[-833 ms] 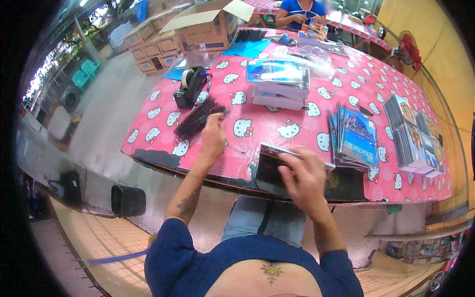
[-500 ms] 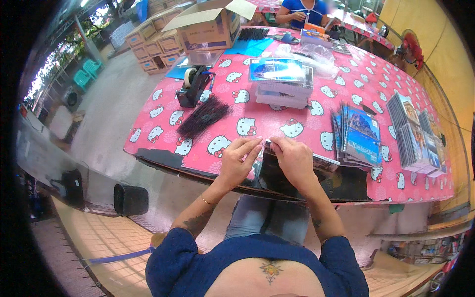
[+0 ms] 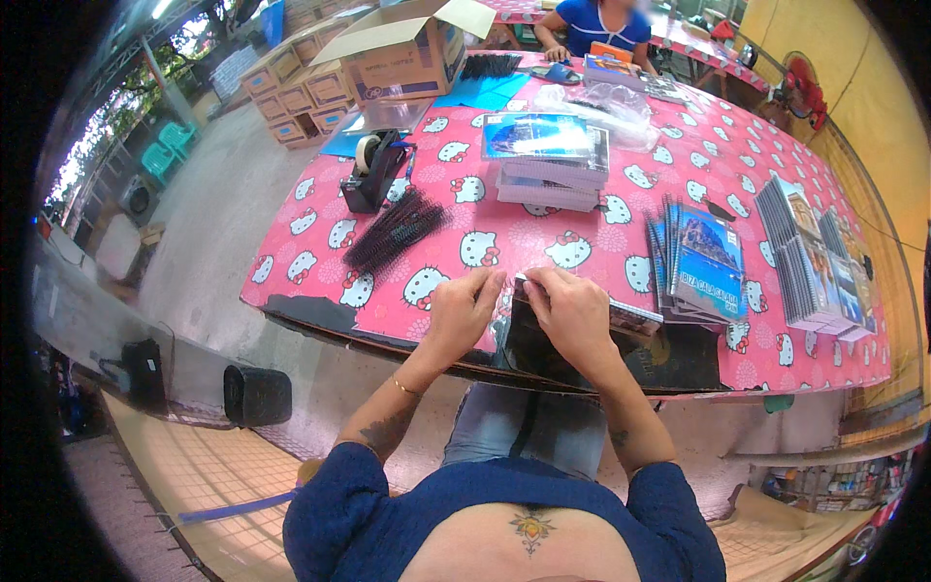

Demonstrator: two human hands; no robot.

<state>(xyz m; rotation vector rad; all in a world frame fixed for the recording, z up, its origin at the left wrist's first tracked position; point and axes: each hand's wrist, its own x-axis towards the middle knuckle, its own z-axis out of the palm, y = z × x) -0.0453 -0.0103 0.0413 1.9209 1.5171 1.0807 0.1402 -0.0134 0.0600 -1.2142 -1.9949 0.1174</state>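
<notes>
My right hand (image 3: 570,308) is closed at the near table edge, thumb and forefinger pinching the pale left end of a booklet. Past my knuckles a strip of the booklet (image 3: 637,319) with a printed picture shows; the rest is hidden under my hand. To its left, my left hand (image 3: 464,310) is raised with thumb and fingers pressed together, a small gap from my right fingertips. Whatever it may hold is too small to make out. Beyond it lies a bundle of black spiral binding coils (image 3: 396,233). A black tape dispenser (image 3: 373,175) stands behind the coils.
A stack of notebooks (image 3: 548,160) sits mid-table on the pink patterned cloth (image 3: 524,228). Spiral-bound notebooks (image 3: 706,257) and taller piles (image 3: 813,257) stand to the right. An open carton (image 3: 398,63) is at the back left. Across the table sits a person in blue (image 3: 596,29).
My left hand has drawn slightly left, away from my right fingertips. My right hand keeps its pinch. The person across has lowered a hand to the table.
</notes>
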